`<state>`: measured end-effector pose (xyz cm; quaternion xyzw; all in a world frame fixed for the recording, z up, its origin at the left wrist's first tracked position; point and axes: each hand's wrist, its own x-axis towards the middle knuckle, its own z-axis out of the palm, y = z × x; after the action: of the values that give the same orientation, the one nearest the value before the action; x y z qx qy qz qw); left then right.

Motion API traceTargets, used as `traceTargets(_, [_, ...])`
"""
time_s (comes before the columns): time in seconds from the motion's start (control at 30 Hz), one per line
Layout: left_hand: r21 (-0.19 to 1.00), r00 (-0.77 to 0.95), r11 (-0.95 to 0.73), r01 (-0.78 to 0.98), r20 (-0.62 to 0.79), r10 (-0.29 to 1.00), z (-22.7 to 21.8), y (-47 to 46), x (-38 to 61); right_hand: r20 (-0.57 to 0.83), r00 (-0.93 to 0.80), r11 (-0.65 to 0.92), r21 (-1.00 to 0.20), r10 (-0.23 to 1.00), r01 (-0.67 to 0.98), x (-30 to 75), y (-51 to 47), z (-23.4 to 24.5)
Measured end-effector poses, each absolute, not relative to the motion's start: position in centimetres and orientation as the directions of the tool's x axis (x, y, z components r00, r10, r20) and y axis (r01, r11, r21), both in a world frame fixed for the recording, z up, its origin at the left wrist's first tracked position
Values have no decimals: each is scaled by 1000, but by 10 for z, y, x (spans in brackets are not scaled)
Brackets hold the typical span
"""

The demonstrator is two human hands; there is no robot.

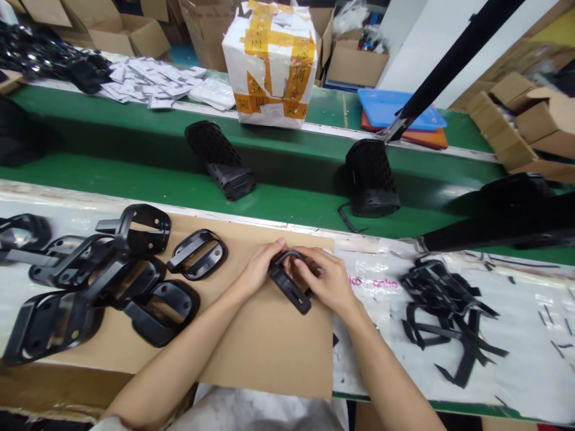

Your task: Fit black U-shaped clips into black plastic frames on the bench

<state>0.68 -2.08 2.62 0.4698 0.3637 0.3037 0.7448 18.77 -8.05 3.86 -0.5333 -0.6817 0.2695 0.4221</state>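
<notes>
The green workbench (291,216) runs out of view on both sides. On it, a black pole (453,60), cut off at the top, crosses in front of a blue tray (381,111). Behind the bench, an open carton (357,64) holds clear plastic bags; I can't make out the darker items among them. Under my arms lies a cardboard sheet (269,353). A white box (272,78) bound in orange tape hides part of the cartons behind. To my left, black handle brackets (108,280) overlap, the outermost cut by the edge; to my right is a tangle of black strips (444,293). Two perforated black housings (220,161) lie ahead. My left hand (263,263) and right hand (331,278) are closed around one black bracket (290,287) above the cardboard, several fingertips hidden. A hex key (348,218) sits beside the right housing.
</notes>
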Motion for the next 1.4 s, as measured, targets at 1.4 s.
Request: traceTargets(1.4, [993,528,-57,-100,102,843,26,-45,11,359,158,221,-807,920,548,192,-75,35])
